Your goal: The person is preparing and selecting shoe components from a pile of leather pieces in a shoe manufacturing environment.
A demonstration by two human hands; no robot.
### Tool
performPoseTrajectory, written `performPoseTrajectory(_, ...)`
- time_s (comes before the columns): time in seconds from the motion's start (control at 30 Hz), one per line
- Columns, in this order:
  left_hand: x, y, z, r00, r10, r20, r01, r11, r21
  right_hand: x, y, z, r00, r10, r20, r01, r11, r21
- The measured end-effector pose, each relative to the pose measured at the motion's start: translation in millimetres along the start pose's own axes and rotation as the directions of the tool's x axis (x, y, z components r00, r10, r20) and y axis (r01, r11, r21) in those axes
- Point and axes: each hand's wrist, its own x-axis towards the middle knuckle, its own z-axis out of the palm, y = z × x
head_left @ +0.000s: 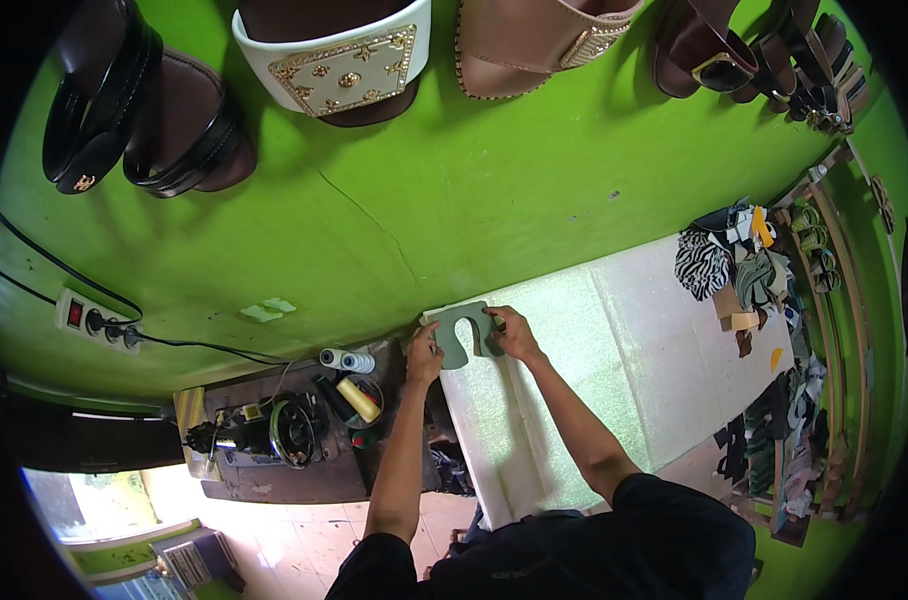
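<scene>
A flat grey-green piece with a horseshoe-shaped cutout (452,340) is held between my two hands, over the far left corner of a pale sheet-covered table (574,340). My left hand (425,357) is closed on its left edge. Gripping the right side of the piece near its upper corner is my right hand (514,335), with the fingers partly hidden behind it. The pale shiny covering shows through the cutout. Whether the piece touches the table, I cannot tell.
To the left stands a sewing machine (292,430) beside white thread spools (346,360) and a yellow thread cone (358,398). Fabric scraps (739,265) pile at the table's far right. Sandals (344,60) hang along the green wall (454,180), near a power strip (96,322).
</scene>
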Motion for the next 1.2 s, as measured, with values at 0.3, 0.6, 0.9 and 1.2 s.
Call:
performPoseTrajectory(0.3,-1,-2,15,0.996,0.086,-0.018,-0.083,0.986,0.142,-3,0,2,0.992,-0.098,-0.077,0.086,0.985,-0.152)
performPoseTrajectory(0.6,-7,9,19,0.999,-0.034,0.000,0.032,0.966,0.257,-10,-6,9,0.991,-0.062,-0.115,0.043,0.985,-0.164)
performPoseTrajectory(0.9,-18,30,15,0.995,-0.097,-0.019,0.093,0.855,0.511,-25,-20,6,0.979,-0.120,-0.167,0.046,0.920,-0.390)
performPoseTrajectory(1.2,-99,41,-15,0.987,0.102,-0.125,-0.103,0.995,-0.002,-104,-59,-26,0.962,-0.097,-0.257,0.065,0.989,-0.132)
